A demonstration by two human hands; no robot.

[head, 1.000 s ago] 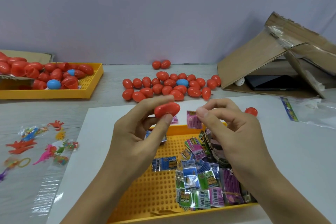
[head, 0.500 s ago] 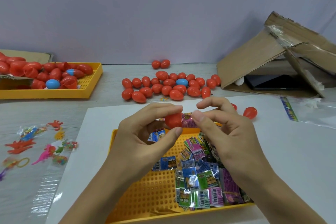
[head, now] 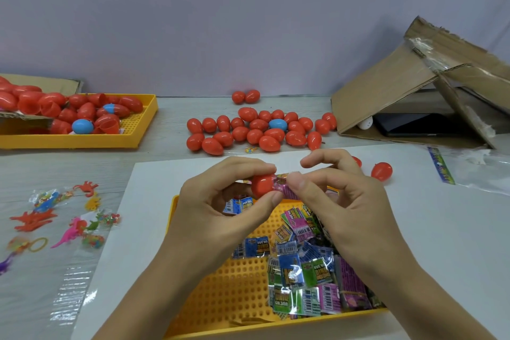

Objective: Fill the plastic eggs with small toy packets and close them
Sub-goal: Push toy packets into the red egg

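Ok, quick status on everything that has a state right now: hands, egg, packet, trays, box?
left hand: pinching a red egg half
red egg half: open, held over the near tray
right hand: pushing a pink packet into it
pink packet: partly inside the egg half
near tray: holds loose packets
far tray: holds open egg halves
egg pile: eggs closed
cardboard box: tipped, flaps open

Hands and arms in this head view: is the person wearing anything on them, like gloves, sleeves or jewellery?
Nothing shows. The left hand and right hand are both bare: no gloves, rings or tape on the fingers. Both forearms are uncovered right down to the picture's bottom edge, with no sleeve, watch or bracelet in sight. The fingernails look short and unpainted.
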